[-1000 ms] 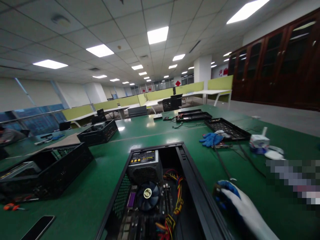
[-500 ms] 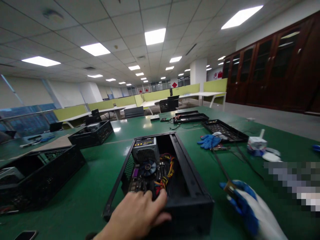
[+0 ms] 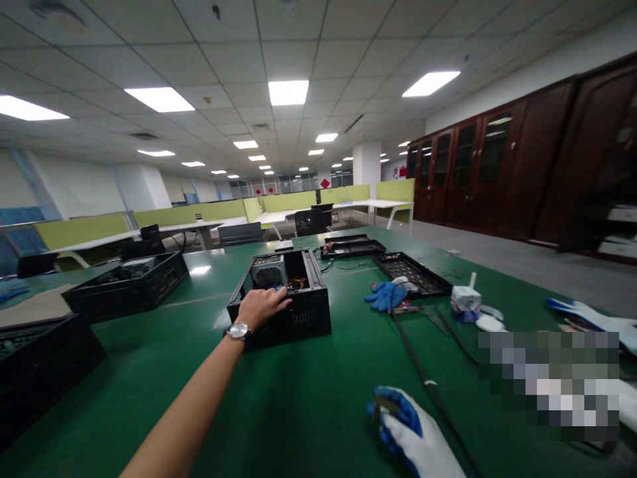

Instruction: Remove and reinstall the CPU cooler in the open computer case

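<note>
My bare left hand (image 3: 261, 307), with a wristwatch (image 3: 238, 330) on the wrist, reaches forward. Its fingers grip over the near edge of an open black computer case (image 3: 304, 318). Inside the case show a power supply (image 3: 269, 273) and coloured wires (image 3: 298, 283); my hand hides part of the rest. Low in the view, my right hand (image 3: 411, 425), in a white and blue glove, is closed on a small brownish piece (image 3: 383, 405) whose kind I cannot make out. It is held above the green table (image 3: 308, 405), apart from the case.
More open cases stand at the left (image 3: 124, 285). Two black panels (image 3: 415, 273) lie toward the back. Nearer are a blue glove (image 3: 385, 297), a white box (image 3: 466, 302) and black cables (image 3: 415, 362). Another white and blue glove (image 3: 592, 315) is at the right, beside a blurred-out area.
The computer case has moved away from me across the table, with my left hand on its near edge. My view has turned right, and my right hand still holds the brownish piece.
</note>
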Demonstrator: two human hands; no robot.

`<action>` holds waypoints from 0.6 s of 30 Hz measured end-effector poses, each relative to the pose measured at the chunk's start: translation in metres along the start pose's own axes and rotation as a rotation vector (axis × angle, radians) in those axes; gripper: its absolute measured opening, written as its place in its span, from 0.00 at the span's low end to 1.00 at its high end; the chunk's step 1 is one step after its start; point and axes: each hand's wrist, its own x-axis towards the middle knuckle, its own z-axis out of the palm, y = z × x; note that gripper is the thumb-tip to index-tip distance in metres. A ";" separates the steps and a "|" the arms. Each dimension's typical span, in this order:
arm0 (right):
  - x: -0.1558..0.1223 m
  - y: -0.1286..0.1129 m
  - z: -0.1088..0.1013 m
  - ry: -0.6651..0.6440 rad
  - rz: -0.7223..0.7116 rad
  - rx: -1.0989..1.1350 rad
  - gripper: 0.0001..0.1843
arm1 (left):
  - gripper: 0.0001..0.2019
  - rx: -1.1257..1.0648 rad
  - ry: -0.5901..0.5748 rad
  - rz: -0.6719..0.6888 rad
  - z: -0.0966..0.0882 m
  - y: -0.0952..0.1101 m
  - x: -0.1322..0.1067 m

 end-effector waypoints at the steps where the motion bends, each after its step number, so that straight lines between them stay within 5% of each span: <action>1: 0.000 0.001 0.003 0.005 -0.031 -0.085 0.28 | 0.17 -0.020 0.016 -0.010 0.001 0.001 0.004; 4: -0.001 0.000 0.009 -0.023 -0.110 -0.338 0.23 | 0.17 -0.070 0.077 -0.034 0.001 0.008 0.004; 7: -0.003 -0.009 0.017 -0.139 -0.203 -0.477 0.16 | 0.18 -0.112 0.169 -0.052 -0.001 0.027 -0.020; 13: 0.014 -0.006 0.067 -0.291 -0.412 -0.589 0.10 | 0.21 -0.211 0.278 -0.024 0.015 0.077 -0.148; 18: 0.033 0.021 0.112 -0.349 -0.543 -0.685 0.16 | 0.23 -0.324 0.336 0.025 0.045 0.082 -0.227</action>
